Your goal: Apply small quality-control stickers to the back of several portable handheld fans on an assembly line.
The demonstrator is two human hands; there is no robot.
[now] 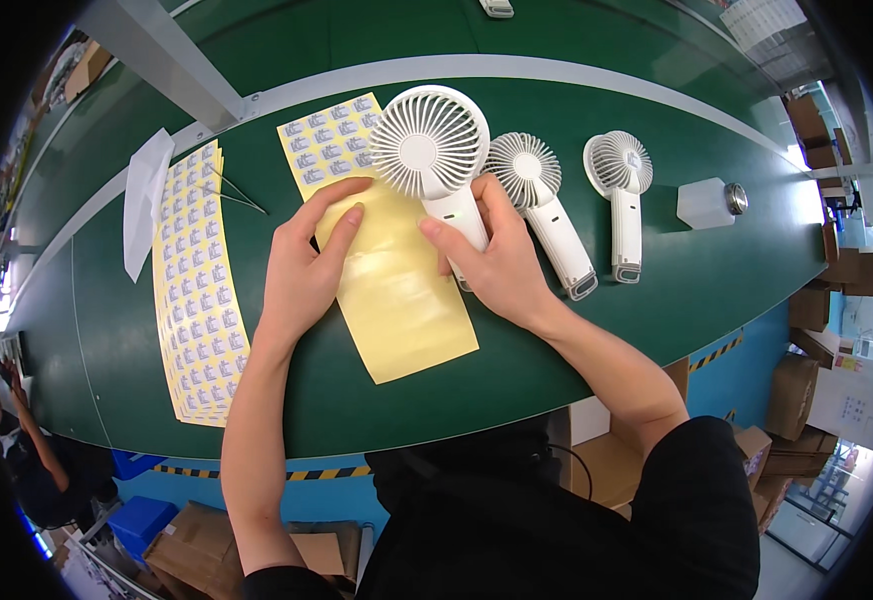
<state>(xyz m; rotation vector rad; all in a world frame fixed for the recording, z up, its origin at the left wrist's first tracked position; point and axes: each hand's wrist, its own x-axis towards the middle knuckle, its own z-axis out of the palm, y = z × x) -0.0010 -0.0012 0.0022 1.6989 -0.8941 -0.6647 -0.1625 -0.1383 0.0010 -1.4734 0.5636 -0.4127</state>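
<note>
Biggest by far: a wide, smooth, dark green table (pixel 697 290), with all the sheets and fans on or over it. Then, off to the left, a pile of long yellow sticker sheets (pixel 197 300), rows of little grey labels all the way down. Next size down, dead centre, a single glossy yellow sticker sheet (pixel 407 310), with grey labels on the far end only and bare from there to the near edge.

Over that sheet's right side, a white plastic handheld fan with a round ribbed head (pixel 419 152). Wrapped around its handle, the right hand (pixel 502 255), thumb on the front, so a proper grasp. Roughly same size, the left hand (pixel 307 265): at the sheet just below the labels, loosely curled, thumb and forefinger apart. Can't tell if actually pressing on the paper.

Just right of the held fan, a second white fan (pixel 560 235), lying on the table. Further right, a third white fan (pixel 626 230). Beside the pile, a narrow white sheet (pixel 145 205). Past the fans, a squarish white bottle with a silvery cap (pixel 702 203). Tiniest: a thin dark forked tool (pixel 263 211) at the pile's right edge, too skinny to identify.
</note>
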